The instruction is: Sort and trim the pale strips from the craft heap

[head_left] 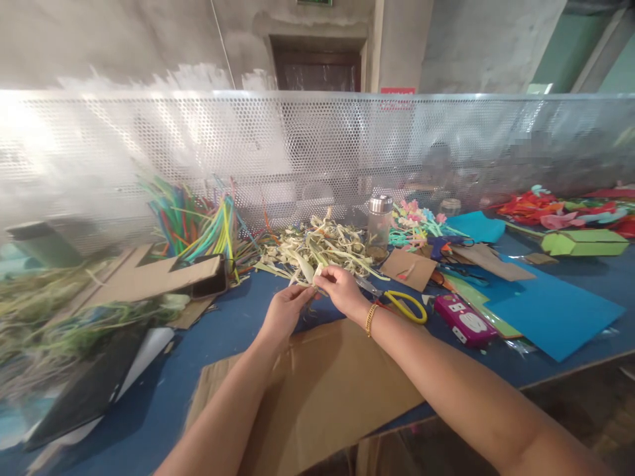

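Note:
My left hand (pixel 284 312) and my right hand (pixel 343 291) meet over the far edge of a brown cardboard sheet (pixel 337 377). Both are closed in a pinch on a pale, leaf-like husk strip (pixel 306 270), its upper end standing up between them. The fingers cover its lower part. Just behind lies a heap of dry, cream-coloured husk strips (pixel 342 248). Scissors with yellow handles (pixel 407 307) rest beside my right wrist, which wears a gold-coloured bracelet.
A lidded glass jar (pixel 380 228) stands behind the heap. Coloured pipe-cleaner-like stems (pixel 198 218) fan out at the back left. To the right lie a purple box (pixel 465 320) and blue sheets (pixel 550 304). A perforated metal screen (pixel 317 145) closes off the table's back.

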A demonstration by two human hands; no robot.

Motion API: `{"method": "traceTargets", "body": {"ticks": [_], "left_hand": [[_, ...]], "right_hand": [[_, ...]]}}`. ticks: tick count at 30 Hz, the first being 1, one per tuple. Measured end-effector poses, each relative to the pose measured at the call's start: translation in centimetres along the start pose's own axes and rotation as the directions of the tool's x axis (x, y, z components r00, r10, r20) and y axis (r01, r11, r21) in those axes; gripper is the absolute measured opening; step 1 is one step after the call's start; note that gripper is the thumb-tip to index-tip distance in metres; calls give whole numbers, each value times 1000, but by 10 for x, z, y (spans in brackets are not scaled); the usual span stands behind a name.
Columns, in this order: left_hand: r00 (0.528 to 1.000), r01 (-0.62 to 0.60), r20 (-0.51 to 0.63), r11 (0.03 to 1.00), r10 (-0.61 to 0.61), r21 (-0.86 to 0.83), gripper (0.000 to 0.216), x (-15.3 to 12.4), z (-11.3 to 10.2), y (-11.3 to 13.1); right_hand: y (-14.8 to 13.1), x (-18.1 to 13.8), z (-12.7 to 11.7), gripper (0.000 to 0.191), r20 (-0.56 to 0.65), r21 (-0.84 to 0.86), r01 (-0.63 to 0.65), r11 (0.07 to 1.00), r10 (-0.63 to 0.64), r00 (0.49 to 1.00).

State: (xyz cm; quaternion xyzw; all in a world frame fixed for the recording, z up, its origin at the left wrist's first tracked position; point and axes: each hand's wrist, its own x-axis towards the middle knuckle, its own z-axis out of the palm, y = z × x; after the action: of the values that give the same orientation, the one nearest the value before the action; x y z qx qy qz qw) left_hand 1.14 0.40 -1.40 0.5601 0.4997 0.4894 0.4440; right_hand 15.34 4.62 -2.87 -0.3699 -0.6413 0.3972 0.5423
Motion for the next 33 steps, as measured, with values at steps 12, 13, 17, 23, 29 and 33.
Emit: {"method": "traceTargets", "body": {"ticks": [12, 13, 17, 23, 29, 33], "left_hand": [[998, 14, -54, 998, -18, -63, 46, 6, -3, -2], [998, 1, -62, 997, -5, -72, 45, 6, -2, -3], [997, -58, -60, 995, 53, -79, 43, 4, 2, -6], [995, -95, 38, 985, 90, 143, 41, -2, 5, -1], [986, -143, 106, 978, 128, 154, 36, -3, 5, 2], [990, -125, 80, 976, 112, 179, 34, -2, 6, -5]], "right_hand": [[-18, -10, 2, 16, 44, -333, 315, 889, -319, 947], [-20, -11, 1, 16, 53, -362, 330, 872, -335, 941], [-18, -8, 2, 17, 36, -266, 243, 933, -242, 970], [-6, 0, 1, 22, -76, -75, 69, 995, -74, 994], [-9, 0, 5, 24, -80, 130, -36, 991, 47, 996], [-5, -2, 9, 26, -55, 171, -72, 983, 82, 995]]}}
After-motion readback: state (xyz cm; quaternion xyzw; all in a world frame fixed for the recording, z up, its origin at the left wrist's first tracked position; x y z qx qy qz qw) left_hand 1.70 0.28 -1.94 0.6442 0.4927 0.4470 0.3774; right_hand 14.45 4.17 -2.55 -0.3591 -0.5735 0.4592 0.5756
